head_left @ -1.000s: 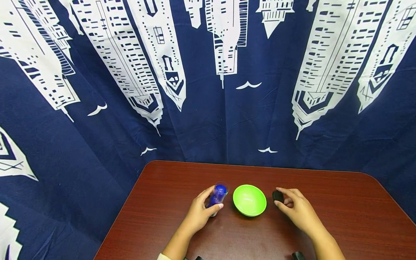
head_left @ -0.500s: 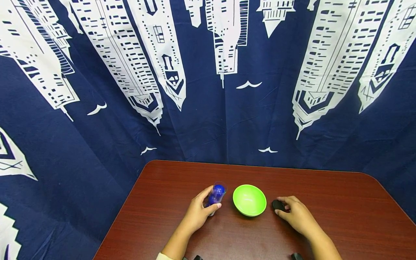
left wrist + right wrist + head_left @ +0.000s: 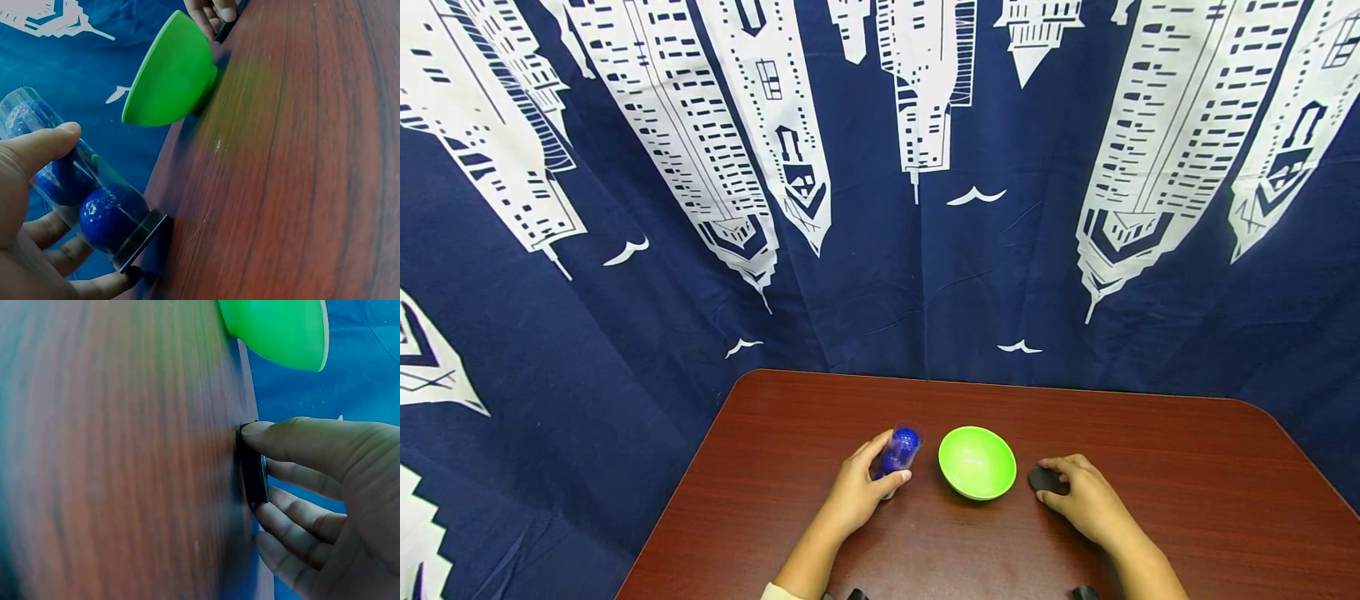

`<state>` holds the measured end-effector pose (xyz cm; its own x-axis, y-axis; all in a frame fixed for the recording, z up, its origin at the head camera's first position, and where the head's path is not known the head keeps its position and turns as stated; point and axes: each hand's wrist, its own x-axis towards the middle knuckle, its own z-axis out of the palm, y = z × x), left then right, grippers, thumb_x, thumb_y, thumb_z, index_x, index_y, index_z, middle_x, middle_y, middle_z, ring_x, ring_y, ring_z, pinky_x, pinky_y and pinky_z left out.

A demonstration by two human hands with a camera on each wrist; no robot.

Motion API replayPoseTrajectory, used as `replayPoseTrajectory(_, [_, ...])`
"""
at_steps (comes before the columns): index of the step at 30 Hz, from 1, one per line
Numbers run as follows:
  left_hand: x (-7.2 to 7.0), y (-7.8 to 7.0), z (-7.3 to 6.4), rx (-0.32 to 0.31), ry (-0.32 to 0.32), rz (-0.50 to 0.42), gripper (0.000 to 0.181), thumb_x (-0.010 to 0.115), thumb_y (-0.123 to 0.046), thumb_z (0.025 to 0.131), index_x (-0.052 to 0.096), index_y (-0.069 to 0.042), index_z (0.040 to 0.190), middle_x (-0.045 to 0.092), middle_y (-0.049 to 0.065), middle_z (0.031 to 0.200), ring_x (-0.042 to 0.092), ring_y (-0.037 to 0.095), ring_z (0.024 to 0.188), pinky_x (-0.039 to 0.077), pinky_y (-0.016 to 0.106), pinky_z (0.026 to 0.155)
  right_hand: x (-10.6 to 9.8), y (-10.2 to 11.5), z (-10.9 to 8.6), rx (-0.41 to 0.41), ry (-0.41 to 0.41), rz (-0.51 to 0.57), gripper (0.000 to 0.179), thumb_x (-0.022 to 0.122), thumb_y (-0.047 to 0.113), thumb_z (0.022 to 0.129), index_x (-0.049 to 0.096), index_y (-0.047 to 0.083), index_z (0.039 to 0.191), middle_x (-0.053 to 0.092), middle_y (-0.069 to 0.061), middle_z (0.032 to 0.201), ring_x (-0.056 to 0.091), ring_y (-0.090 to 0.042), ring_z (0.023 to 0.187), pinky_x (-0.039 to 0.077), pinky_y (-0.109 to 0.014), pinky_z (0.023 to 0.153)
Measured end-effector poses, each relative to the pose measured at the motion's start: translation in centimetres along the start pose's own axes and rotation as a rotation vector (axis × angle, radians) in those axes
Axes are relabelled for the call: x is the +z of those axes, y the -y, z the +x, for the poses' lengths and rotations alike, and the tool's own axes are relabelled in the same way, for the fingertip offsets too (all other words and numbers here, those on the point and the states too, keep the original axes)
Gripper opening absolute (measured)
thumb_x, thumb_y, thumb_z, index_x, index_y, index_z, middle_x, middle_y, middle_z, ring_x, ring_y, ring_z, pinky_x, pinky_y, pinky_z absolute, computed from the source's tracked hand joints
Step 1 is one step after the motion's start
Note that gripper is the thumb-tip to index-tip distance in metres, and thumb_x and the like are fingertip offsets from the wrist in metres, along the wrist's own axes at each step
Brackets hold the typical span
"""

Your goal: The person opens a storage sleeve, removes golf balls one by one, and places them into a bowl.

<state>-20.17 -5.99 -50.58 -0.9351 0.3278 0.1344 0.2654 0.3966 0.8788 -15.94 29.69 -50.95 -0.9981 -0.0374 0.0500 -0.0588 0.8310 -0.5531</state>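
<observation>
My left hand (image 3: 856, 492) grips a clear plastic tube (image 3: 100, 164) with a dark base, standing left of the bowl. Stacked inside the tube are blue dimpled balls (image 3: 112, 219), like golf balls; three show in the left wrist view. The tube's top has no lid on it in the head view. My right hand (image 3: 1086, 498) pinches a round black cap (image 3: 253, 469) by its edge between thumb and fingers, down at the tabletop right of the bowl. Between the hands sits a bright green bowl (image 3: 977, 463), with nothing visible inside.
A reddish-brown wooden table (image 3: 925, 550) with rounded far corners carries everything. Behind it hangs a dark blue cloth (image 3: 880, 308) printed with white buildings and birds. Small black items (image 3: 1084, 592) show at the bottom edge of the head view.
My right hand has lowered the black cap toward the tabletop and a little nearer to me. My left hand and the tube have shifted slightly left; the bowl has stayed put.
</observation>
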Motion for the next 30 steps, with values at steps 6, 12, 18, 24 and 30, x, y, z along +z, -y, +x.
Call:
replayPoseTrajectory(6, [0.0,-0.1,0.0,0.004,0.006,0.018,0.064,0.073,-0.035,0.093,0.048,-0.022,0.15,0.058,0.011,0.141,0.059,0.03,0.127,0.051,0.051,0.104,0.1,0.1,0.0,-0.014,-0.032,-0.017,0.048,0.082,0.023,0.084,0.067,0.005,0.126,0.063,-0.016,0.118,0.061,-0.03,0.105,0.053,-0.051,0.087])
replayPoseTrajectory(12, [0.0,-0.1,0.0,0.013,0.01,-0.002,0.061,0.073,-0.03,0.093,0.049,-0.024,0.149,0.057,0.008,0.147,0.057,0.029,0.132,0.048,0.052,0.108,0.3,0.1,0.0,-0.051,-0.086,-0.035,0.047,0.08,0.027,0.085,0.068,0.003,0.124,0.066,-0.015,0.115,0.062,-0.032,0.104,0.052,-0.052,0.087])
replayPoseTrajectory(18, [-0.1,0.0,0.0,0.014,0.015,-0.008,0.062,0.073,-0.033,0.093,0.048,-0.025,0.15,0.058,0.01,0.145,0.059,0.028,0.13,0.051,0.049,0.106,0.2,0.2,-0.1,-0.035,-0.076,-0.019,0.044,0.072,0.03,0.094,0.066,0.002,0.127,0.064,-0.018,0.119,0.062,-0.035,0.107,0.051,-0.058,0.091])
replayPoseTrajectory(24, [-0.2,0.1,0.0,-0.019,-0.001,0.01,0.061,0.073,-0.032,0.094,0.048,-0.018,0.147,0.063,0.013,0.135,0.065,0.032,0.118,0.056,0.05,0.095,-0.1,0.6,-0.1,-0.032,-0.096,-0.002,0.043,0.068,0.031,0.097,0.065,0.002,0.128,0.062,-0.019,0.123,0.06,-0.04,0.114,0.048,-0.062,0.095])
replayPoseTrajectory(30, [-0.1,0.0,0.0,-0.03,-0.016,0.041,0.058,0.073,-0.036,0.093,0.052,-0.016,0.143,0.064,0.012,0.131,0.062,0.025,0.116,0.054,0.047,0.094,-0.4,1.1,-0.1,-0.061,-0.163,0.026,0.045,0.064,0.028,0.1,0.059,0.002,0.136,0.057,-0.021,0.13,0.056,-0.044,0.122,0.044,-0.065,0.099])
